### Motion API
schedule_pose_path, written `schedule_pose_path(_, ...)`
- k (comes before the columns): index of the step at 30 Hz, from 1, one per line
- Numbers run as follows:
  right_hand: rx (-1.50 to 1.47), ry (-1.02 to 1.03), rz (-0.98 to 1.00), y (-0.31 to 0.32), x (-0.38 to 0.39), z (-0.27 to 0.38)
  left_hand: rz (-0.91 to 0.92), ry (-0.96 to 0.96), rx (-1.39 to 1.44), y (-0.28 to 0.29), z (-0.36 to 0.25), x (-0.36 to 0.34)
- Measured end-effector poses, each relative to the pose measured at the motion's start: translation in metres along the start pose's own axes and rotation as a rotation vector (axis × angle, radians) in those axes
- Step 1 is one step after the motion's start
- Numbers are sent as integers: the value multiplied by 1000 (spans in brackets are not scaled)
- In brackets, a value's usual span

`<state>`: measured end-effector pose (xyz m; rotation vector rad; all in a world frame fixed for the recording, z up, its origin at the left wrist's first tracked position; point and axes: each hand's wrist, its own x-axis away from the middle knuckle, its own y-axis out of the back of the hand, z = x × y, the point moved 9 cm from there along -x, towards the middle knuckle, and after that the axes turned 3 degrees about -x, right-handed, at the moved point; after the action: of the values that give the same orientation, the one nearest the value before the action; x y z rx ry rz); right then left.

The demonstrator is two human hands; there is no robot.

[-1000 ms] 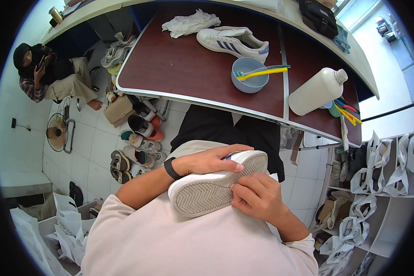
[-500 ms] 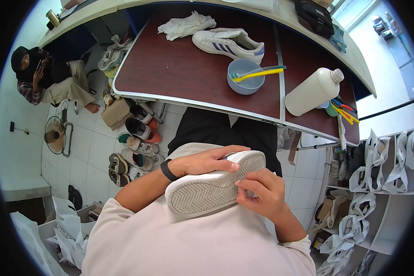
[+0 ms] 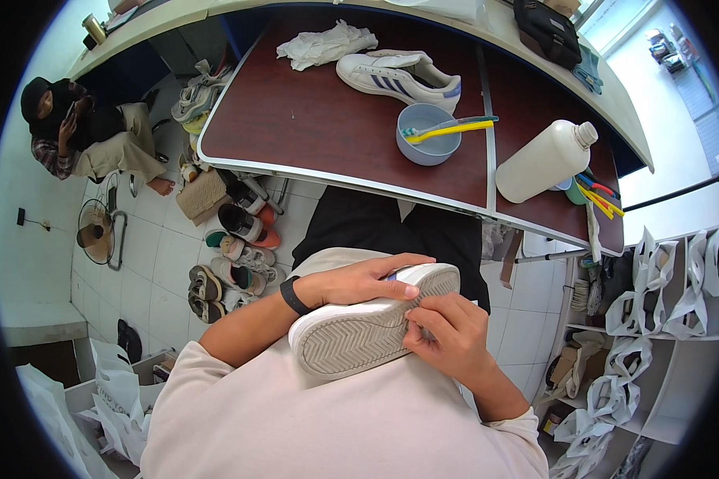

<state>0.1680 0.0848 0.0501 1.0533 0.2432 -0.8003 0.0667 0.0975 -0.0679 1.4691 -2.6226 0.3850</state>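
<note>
A white sneaker (image 3: 347, 345) lies on its side against my lap and belly, its grey zigzag-tread sole turned up toward me. My left hand (image 3: 358, 285), with a black band on the wrist, wraps over the sneaker's upper and steadies it, thumb at the sole's edge. My right hand (image 3: 453, 331) is closed in a pinch against the middle of the sole; whatever may be between its fingertips is hidden. On the dark red table ahead stands another white sneaker (image 3: 398, 78) with blue-purple stripes.
A grey-blue bowl (image 3: 428, 152) with brushes across it, a crumpled white cloth (image 3: 327, 45) and a white bottle (image 3: 539, 164) stand on the table. Several shoes (image 3: 244, 226) line the floor at left. A seated person (image 3: 96, 136) holds a phone. Shelves with white bags (image 3: 639, 287) are at right.
My right hand has shifted slightly left along the sole, its fingers still pinched and curled in more. The left hand and the sneaker have barely moved.
</note>
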Motion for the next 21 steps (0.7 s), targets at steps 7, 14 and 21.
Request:
schedule_pose_path(7, 4, 64, 16, -3, 2, 6, 2, 1, 49, 1, -1, 2)
schedule_pose_path(14, -20, 116, 41, -2, 1, 10, 22, -23, 27, -1, -4, 2)
schedule_pose_path(21, 3, 57, -1, -1, 1, 6, 19, -12, 35, 0, -3, 0)
